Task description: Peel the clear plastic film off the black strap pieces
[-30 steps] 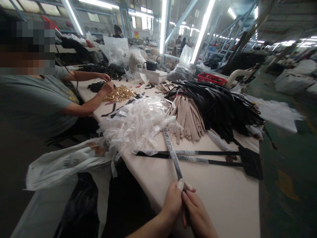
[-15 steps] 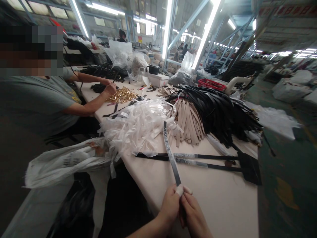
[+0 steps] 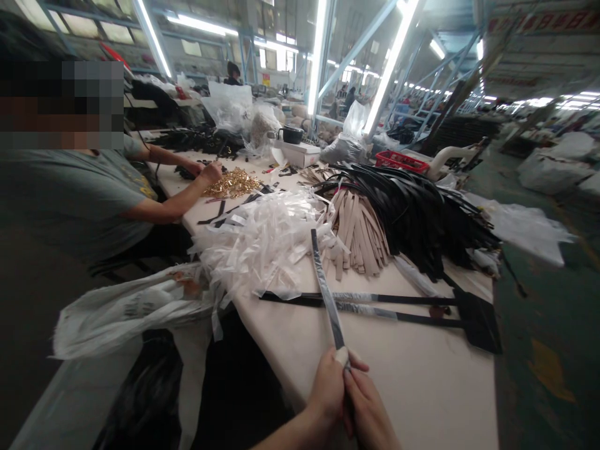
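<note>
A long black strap (image 3: 329, 300), partly covered by clear plastic film, runs away from me over the table. My left hand (image 3: 327, 382) is closed around its near part, with a pale wrap on one fingertip. Right beside it, my right hand (image 3: 366, 400) is closed on the same strap, the fingers of both hands touching. Under the held strap lie two more black straps (image 3: 412, 307) with film around their middles, joined to a wide black piece (image 3: 478, 322) at the right. A heap of white plastic strips (image 3: 262, 240) lies just beyond.
Bundled black straps (image 3: 403, 209) and beige strips (image 3: 360, 234) are piled on the table (image 3: 422, 381). At the left a co-worker (image 3: 94, 200) handles small parts near gold hardware (image 3: 237, 182). A white sack (image 3: 126, 309) hangs by the left edge; a red basket (image 3: 402, 161) stands behind.
Both hands keep their hold on the strap and have barely moved. The whole view has shifted slightly. The co-worker's hands have moved a little.
</note>
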Demonstrator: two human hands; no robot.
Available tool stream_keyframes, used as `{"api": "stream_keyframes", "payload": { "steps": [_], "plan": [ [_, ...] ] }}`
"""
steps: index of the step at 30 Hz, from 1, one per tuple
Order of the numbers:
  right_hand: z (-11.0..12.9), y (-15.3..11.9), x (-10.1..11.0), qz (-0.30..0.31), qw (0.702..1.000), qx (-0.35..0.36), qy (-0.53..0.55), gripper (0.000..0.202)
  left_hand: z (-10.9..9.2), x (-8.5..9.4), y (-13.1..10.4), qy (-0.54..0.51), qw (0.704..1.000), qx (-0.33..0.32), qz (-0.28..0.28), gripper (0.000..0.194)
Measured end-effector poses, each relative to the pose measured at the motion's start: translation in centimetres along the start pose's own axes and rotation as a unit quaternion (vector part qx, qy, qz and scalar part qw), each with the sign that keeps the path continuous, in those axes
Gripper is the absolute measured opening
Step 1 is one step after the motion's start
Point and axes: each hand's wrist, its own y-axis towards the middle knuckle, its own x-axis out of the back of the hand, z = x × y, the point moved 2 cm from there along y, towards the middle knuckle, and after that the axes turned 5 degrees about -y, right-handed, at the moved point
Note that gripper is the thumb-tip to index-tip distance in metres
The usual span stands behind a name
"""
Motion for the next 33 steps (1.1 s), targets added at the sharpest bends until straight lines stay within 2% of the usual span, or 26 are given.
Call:
{"api": "stream_keyframes", "payload": {
  "steps": [2,6,9,11,15,17,20,24,26,30,32,33],
  "plan": [
    [0.2,0.0,0.3,-0.006,1.0,-0.001,0.012,0.056,0.2,0.1,-0.2,-0.001,1.0,0.021,0.006,0.026],
    [-1.3,-0.9,-0.1,0.081,0.991,-0.055,0.087,0.059,-3.0,-0.5,1.3,-0.059,0.998,0.02,0.022,0.032],
    [-2.0,-1.2,-0.4,0.087,0.99,-0.063,0.094,0.06,-4.4,-1.1,2.4,-0.054,0.998,0.004,0.025,0.029],
    [-1.3,-0.9,-0.4,0.061,0.995,-0.041,0.064,0.059,-3.6,-1.2,2.3,-0.027,0.999,-0.006,0.019,0.024],
    [0.8,-0.1,0.2,-0.005,1.0,0.016,-0.001,0.054,-0.2,-0.5,0.7,0.016,1.0,-0.001,0.001,0.023],
    [1.0,-0.1,0.2,-0.01,1.0,0.025,-0.003,0.051,0.4,0.0,0.3,0.019,1.0,0.017,-0.004,0.025],
    [-0.3,-0.5,-0.3,0.027,0.999,-0.003,0.03,0.055,-1.0,-0.2,1.1,-0.021,0.999,0.038,-0.004,0.03],
    [-1.8,-0.7,-0.7,0.052,0.996,-0.037,0.063,0.057,-3.6,-1.5,2.7,-0.046,0.999,0.018,-0.004,0.026],
    [-1.3,-0.3,-0.5,0.028,0.998,-0.022,0.051,0.056,-3.2,-1.7,2.4,-0.02,1.0,0.01,-0.001,0.022],
    [0.3,0.6,0.3,-0.02,1.0,0.019,0.007,0.056,-0.4,-0.7,0.6,0.057,0.998,0.034,0.011,0.034],
    [0.3,0.6,0.3,-0.01,1.0,0.013,0.014,0.057,-0.2,-0.2,0.4,0.074,0.996,0.052,0.024,0.036],
    [0.0,0.5,0.2,0.001,1.0,0.003,0.029,0.058,-0.7,-0.1,0.7,0.064,0.996,0.056,0.028,0.034]
  ]
}}
